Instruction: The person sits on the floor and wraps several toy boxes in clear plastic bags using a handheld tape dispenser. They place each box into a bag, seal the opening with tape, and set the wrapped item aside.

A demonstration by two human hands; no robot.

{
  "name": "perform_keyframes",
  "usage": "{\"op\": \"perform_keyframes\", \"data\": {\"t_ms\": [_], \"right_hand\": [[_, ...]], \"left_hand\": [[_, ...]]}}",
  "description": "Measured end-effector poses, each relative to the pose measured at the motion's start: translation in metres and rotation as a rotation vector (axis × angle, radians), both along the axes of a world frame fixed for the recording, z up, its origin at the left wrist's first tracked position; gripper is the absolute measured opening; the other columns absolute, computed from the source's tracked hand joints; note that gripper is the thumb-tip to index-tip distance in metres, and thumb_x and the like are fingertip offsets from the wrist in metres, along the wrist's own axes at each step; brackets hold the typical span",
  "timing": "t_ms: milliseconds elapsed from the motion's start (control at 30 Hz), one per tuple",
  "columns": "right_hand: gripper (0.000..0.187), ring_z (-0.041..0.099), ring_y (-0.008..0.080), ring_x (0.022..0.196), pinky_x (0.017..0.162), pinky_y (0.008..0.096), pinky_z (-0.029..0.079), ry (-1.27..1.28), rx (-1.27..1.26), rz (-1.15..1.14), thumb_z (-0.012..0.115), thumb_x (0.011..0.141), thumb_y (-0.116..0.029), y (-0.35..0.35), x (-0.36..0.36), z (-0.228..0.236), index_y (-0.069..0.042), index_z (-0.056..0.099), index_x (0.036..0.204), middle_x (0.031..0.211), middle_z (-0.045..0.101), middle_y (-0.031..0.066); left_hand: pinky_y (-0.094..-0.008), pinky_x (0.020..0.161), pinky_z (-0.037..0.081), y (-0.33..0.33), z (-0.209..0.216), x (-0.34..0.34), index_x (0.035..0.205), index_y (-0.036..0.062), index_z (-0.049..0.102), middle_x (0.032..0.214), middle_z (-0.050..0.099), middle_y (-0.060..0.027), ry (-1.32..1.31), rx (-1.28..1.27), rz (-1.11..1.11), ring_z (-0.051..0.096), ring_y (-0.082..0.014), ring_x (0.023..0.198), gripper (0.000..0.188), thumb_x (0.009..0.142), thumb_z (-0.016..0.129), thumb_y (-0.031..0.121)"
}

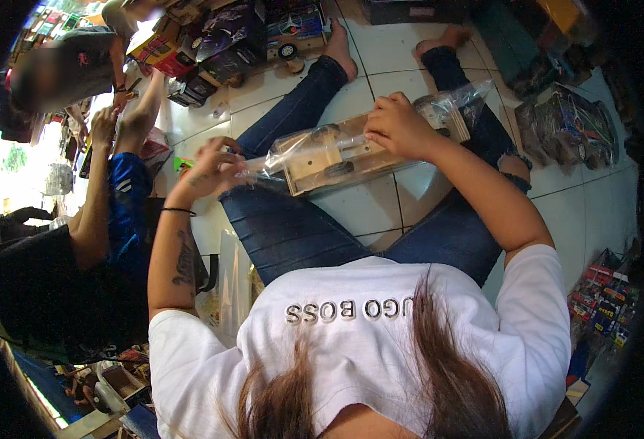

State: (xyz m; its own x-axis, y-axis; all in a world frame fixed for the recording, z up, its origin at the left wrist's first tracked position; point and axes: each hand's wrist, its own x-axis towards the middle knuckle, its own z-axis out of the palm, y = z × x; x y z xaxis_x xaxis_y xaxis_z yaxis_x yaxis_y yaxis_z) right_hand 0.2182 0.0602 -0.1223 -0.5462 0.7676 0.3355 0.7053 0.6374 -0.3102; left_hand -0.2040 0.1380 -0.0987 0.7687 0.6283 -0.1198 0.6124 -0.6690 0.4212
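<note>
A wooden toy truck [309,173] lies wheels-up across my thighs, inside a clear plastic bag [267,162]. Black wheels and pale axle blocks show through the film. My left hand [216,170] pinches the gathered plastic beyond the truck's left end, its fingers slightly blurred. On the truck's upper side, right of its middle, my right hand [401,130] is closed over the bagged toy with bent fingers. The other end of the bag sticks out loosely past the truck's right end, above my knee.
Bagged toy trucks [572,132] stand on the tiled floor [362,208] at right, with packed small toys [606,298] below them. Another toy truck [294,35] and boxed toys [223,44] are at the top. A co-worker's arm [91,219] and another person [69,66] are on my left.
</note>
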Motion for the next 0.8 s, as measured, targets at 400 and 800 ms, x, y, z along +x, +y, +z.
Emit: {"op": "perform_keyframes", "data": {"t_ms": [400, 800], "right_hand": [[0.018, 0.052, 0.0194, 0.091, 0.087, 0.0386, 0.034, -0.073, -0.130, -0.031, 0.062, 0.082, -0.027, 0.000, -0.001, 0.004, -0.010, 0.067, 0.081, 0.082, 0.063, 0.0003], [0.014, 0.058, 0.0258, 0.088, 0.084, 0.0395, 0.043, -0.746, 0.006, -0.192, 0.059, 0.082, -0.023, -0.029, 0.169, 0.024, -0.010, 0.064, 0.087, 0.093, 0.061, 0.0073]], "left_hand": [[-0.0459, 0.093, 0.029, -0.056, -0.028, 0.219, 0.098, 0.0119, 0.068, 0.094, 0.064, -0.0074, -0.218, 0.346, 0.024, 0.054, -0.0249, 0.097, 0.021, 0.084, 0.061, 0.026], [-0.0396, 0.085, 0.030, -0.050, -0.029, 0.221, 0.078, 0.0069, 0.067, 0.086, 0.065, -0.0038, -0.390, 0.186, 0.060, 0.056, -0.0220, 0.090, 0.009, 0.082, 0.063, 0.014]]}}
